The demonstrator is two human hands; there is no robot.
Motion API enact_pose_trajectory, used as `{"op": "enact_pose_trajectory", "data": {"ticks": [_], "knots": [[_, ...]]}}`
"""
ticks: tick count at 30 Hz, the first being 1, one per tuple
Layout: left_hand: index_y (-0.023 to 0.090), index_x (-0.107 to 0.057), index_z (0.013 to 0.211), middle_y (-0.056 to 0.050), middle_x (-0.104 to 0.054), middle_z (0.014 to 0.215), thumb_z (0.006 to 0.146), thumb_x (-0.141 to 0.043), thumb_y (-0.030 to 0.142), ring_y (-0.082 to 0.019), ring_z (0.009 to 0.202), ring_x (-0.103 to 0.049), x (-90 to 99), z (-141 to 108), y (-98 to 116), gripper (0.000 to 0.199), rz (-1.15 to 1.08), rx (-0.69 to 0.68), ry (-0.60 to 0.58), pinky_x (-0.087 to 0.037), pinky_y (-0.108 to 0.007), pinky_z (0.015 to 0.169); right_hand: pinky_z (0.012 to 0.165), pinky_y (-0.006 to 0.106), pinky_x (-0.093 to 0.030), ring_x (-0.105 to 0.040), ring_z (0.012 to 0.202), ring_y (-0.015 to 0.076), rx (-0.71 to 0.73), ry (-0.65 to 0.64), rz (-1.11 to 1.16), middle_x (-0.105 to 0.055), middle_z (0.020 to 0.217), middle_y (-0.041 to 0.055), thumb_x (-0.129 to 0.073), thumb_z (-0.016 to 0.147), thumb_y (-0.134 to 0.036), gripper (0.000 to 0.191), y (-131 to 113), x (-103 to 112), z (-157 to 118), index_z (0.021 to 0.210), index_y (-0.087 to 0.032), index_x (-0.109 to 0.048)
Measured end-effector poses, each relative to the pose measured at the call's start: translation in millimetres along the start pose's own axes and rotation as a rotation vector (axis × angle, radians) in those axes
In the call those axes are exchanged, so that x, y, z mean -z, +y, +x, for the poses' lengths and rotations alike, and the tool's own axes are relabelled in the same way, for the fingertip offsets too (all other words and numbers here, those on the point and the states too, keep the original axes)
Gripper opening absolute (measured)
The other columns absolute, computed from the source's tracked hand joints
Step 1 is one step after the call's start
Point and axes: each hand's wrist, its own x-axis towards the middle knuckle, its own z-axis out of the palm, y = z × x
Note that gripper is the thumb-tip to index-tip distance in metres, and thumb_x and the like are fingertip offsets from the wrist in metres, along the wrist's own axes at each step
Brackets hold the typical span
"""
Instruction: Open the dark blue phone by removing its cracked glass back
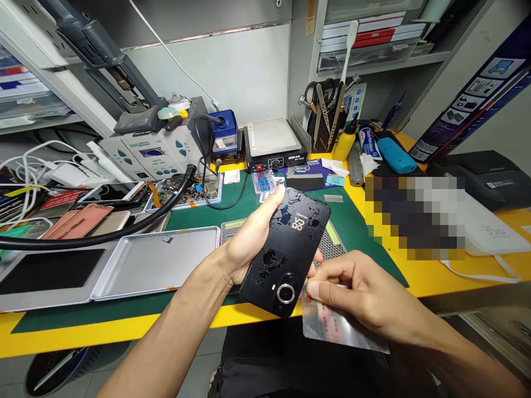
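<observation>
A black phone (290,243) is tilted over the front of the bench, back side up, with dark blotches on its surface and a round camera ring at its lower end. My left hand (253,237) is wrapped round it from the left, thumb along the upper left edge, with fingertips showing at the right edge. Pinched between thumb and fingers of my right hand (348,284) is a thin, shiny, see-through sheet (336,326) with reddish print, close to the phone's lower right edge. Whether the sheet touches the phone is hard to tell.
A green mat (194,218) covers the yellow bench. An open pale tray (155,262) lies at left, crossed near its back by a black hose (103,242). Behind stand a rework station (155,152) and a heating plate (271,138); a yellow bottle (344,145) is at right.
</observation>
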Motion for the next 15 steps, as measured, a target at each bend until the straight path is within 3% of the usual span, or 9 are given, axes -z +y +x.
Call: {"op": "enact_pose_trajectory", "data": {"ticks": [4, 7, 11, 15], "knots": [[0.013, -0.072, 0.112, -0.010, -0.078, 0.083, 0.088, -0.030, 0.083, -0.024, 0.064, -0.073, 0.1, -1.1, -0.1, 0.086, -0.021, 0.017, 0.014, -0.056, -0.033, 0.057, 0.075, 0.029, -0.040, -0.045, 0.064, 0.0136, 0.049, 0.024, -0.032, -0.053, 0.060, -0.0019, -0.064, 0.090, -0.044, 0.039, -0.6, 0.2, 0.4, 0.060, -0.018, -0.062], [0.014, -0.071, 0.115, -0.009, -0.078, 0.084, 0.088, -0.032, 0.083, -0.027, 0.073, -0.075, 2.0, -2.3, -1.8, 0.083, -0.044, 0.031, -0.009, -0.058, -0.035, 0.059, 0.090, 0.032, -0.041, -0.052, 0.073, 0.0166, 0.073, 0.021, -0.026, -0.058, 0.067, 0.0005, -0.062, 0.091, -0.043, 0.038, 1.1, 1.3, 1.0, 0.063, -0.019, -0.064], [0.017, -0.070, 0.119, -0.009, -0.078, 0.089, 0.086, -0.035, 0.084, -0.034, 0.089, -0.075, 4.8, -2.7, -5.1, 0.083, -0.095, 0.040, -0.039, -0.060, -0.042, 0.066, 0.088, 0.033, -0.044, -0.057, 0.080, 0.0200, 0.061, 0.018, -0.032, -0.067, 0.079, 0.0046, -0.061, 0.092, -0.045, 0.035, 4.3, 2.6, 2.4, 0.074, -0.018, -0.073], [0.015, -0.072, 0.114, -0.008, -0.076, 0.078, 0.085, -0.034, 0.085, -0.030, 0.072, -0.073, 4.1, -2.0, -5.0, 0.085, -0.097, 0.025, -0.033, -0.057, -0.039, 0.061, 0.086, 0.032, -0.044, -0.058, 0.083, 0.0204, 0.064, 0.018, -0.012, -0.070, 0.082, 0.0060, -0.061, 0.092, -0.045, 0.035, 2.0, 2.2, 2.5, 0.079, -0.016, -0.077]]}}
